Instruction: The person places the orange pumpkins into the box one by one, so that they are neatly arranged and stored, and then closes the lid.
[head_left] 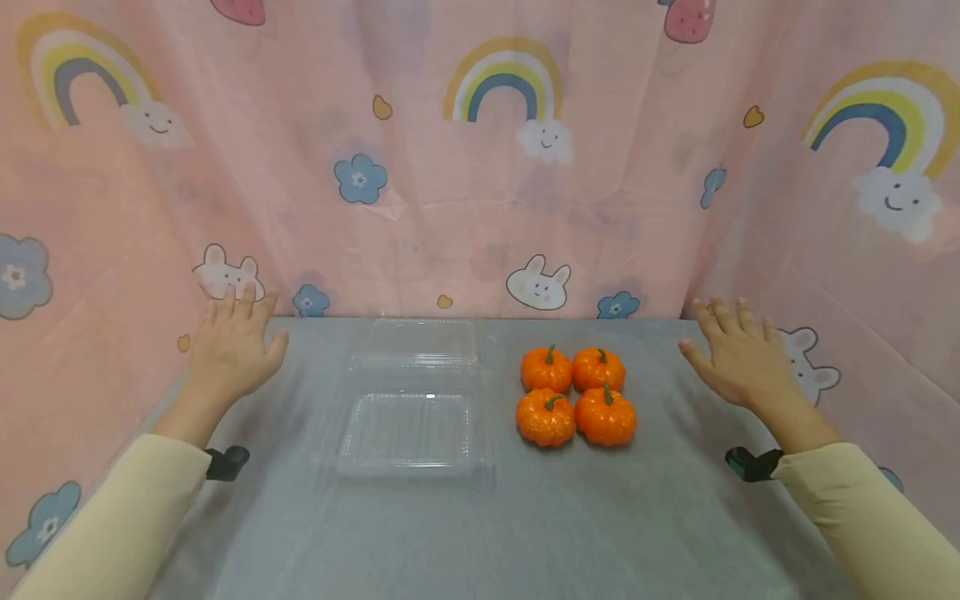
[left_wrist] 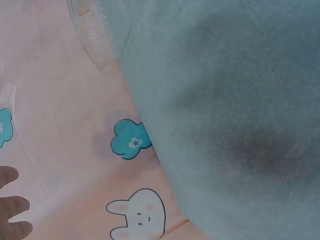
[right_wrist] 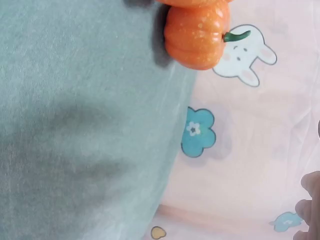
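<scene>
Four small orange pumpkins (head_left: 587, 407) sit on the desk (head_left: 480, 546), bunched two by two to the right of a clear plastic box (head_left: 407, 433), with a narrow strip of desk between. Nothing is being handled at this moment; it reads as a pause with the hands held clear, and every pumpkin lies outside the box. Any move from here calls for bringing a hand inward and curling the fingers around a pumpkin's ribbed body, or taking hold of the thin plastic by its rim.

The pumpkins look glossy and plump, with rounded ribs and short, bent green stems; pale speckles show on the skin, clearest in the right wrist view. They stand so close that they touch or nearly touch. The box lies spread in two shallow halves, one behind the other, its nearer half ridged across the floor and bare inside.

Further out, the left hand (head_left: 236, 346) and right hand (head_left: 742, 354) hover at opposite sides of the desk, palms down, fingers straight and parted, holding nothing. Beyond the desk hangs a pink curtain (head_left: 465, 221) printed with rainbows, rabbits and blue flowers.
</scene>
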